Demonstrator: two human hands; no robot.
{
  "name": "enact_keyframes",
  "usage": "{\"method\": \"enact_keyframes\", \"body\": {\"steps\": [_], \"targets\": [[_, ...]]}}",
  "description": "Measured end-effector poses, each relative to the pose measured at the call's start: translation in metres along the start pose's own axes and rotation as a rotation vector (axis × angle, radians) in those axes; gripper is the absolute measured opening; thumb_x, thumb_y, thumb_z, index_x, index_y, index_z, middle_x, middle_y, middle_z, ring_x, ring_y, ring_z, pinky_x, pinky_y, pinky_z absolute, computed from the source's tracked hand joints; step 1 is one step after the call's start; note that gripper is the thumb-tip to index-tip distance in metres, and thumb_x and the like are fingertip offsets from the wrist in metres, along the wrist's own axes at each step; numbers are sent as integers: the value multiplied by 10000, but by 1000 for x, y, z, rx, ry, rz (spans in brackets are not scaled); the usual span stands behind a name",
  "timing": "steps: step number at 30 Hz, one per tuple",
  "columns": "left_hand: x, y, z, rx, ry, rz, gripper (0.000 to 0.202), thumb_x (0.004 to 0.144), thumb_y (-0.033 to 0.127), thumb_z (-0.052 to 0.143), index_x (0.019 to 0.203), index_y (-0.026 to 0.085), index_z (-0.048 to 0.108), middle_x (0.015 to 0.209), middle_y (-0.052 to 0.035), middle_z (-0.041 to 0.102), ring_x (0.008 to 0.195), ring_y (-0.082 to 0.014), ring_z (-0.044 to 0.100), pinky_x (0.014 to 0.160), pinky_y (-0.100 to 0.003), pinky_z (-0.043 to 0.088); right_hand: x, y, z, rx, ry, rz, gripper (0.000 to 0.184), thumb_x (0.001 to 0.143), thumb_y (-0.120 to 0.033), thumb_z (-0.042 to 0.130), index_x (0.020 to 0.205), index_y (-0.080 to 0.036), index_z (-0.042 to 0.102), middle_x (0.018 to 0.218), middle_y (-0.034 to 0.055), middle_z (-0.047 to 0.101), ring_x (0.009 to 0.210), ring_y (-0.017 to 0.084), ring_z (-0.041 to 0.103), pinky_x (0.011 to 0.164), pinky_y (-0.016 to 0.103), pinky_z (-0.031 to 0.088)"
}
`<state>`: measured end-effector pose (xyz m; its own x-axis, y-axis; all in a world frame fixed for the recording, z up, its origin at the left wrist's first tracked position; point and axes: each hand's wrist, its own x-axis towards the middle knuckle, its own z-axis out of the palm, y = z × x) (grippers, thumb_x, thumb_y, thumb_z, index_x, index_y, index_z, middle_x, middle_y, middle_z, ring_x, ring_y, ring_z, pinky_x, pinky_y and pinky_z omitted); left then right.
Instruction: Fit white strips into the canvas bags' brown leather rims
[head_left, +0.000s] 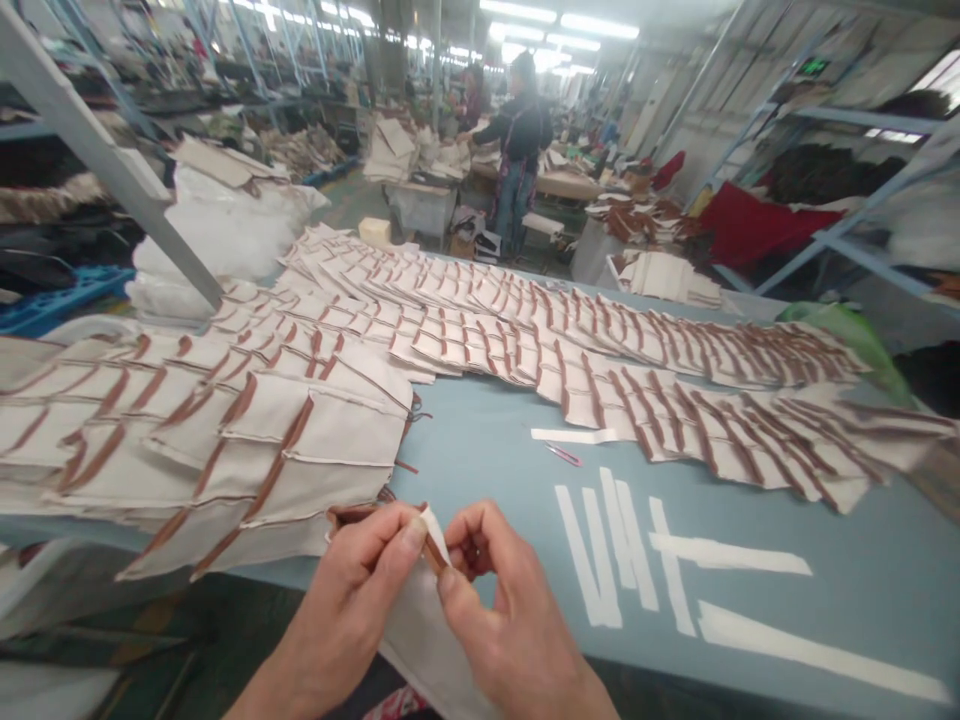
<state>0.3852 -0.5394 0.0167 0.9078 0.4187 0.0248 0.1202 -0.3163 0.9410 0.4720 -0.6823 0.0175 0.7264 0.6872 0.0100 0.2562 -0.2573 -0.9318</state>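
Note:
Near the table's front edge, both my hands pinch one beige fabric piece (427, 635) with brown edging. My left hand (352, 590) is closed, with its thumb pressing the edging against the fingers. Just to the right, my right hand (506, 610) grips the same edge between thumb and forefinger. A short white strip (434, 533) lies along the brown edging between my fingertips. Most of the piece hangs down between my wrists, and the fingers hide part of its edge.
Overlapping rows of beige panels with brown trim (480, 345) cover the far and left parts of the blue table (480, 430). Several white strips (634, 540) and small pink-handled snips (564, 455) lie at right. Behind the table stands a person (517, 130) among fabric stacks.

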Motion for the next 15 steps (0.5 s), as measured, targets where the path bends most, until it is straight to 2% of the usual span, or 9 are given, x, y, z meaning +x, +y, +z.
{"method": "enact_keyframes", "body": {"steps": [3,6,9,10,12,15], "targets": [[-5,4,-9,12,-77,20,455,1106,451,497,746,221,651,685,34,639,623,-137,596,576,-207,447,2,-2,-21,-46,-26,-57,55,869,-237,604,924,-234,613,837,16,726,784,190,728,745,294,574],[-5,16,-20,42,-194,39,410,1105,407,526,787,235,719,704,39,704,636,-128,646,606,-184,476,9,-9,-39,-79,28,-307,275,871,-261,717,1127,-224,625,1057,61,784,1007,224,770,913,327,598],[-3,25,-31,94,-234,66,370,1091,373,560,796,250,746,716,42,732,652,-127,679,629,-160,510,23,-16,-44,-20,-72,-563,530,888,-362,815,1340,-228,573,1293,96,777,1230,236,746,1071,335,571],[-3,26,-34,119,-224,76,370,1088,377,567,789,252,745,718,38,734,654,-131,685,634,-158,524,28,-17,-42,3,-123,-621,588,879,-413,841,1366,-228,569,1315,96,777,1238,234,747,1078,328,568],[-9,23,-39,172,-187,104,371,1087,404,567,804,257,755,755,21,761,697,-153,716,669,-166,568,38,-18,-36,33,-216,-673,657,838,-487,884,1361,-223,587,1259,74,801,1128,212,782,1008,293,586],[-24,16,-46,267,-117,140,291,1078,408,572,988,281,818,958,-22,840,887,-211,778,791,-208,631,49,-17,-32,16,-337,-618,635,789,-512,932,1278,-229,643,1085,5,824,840,141,770,787,223,561]]}}
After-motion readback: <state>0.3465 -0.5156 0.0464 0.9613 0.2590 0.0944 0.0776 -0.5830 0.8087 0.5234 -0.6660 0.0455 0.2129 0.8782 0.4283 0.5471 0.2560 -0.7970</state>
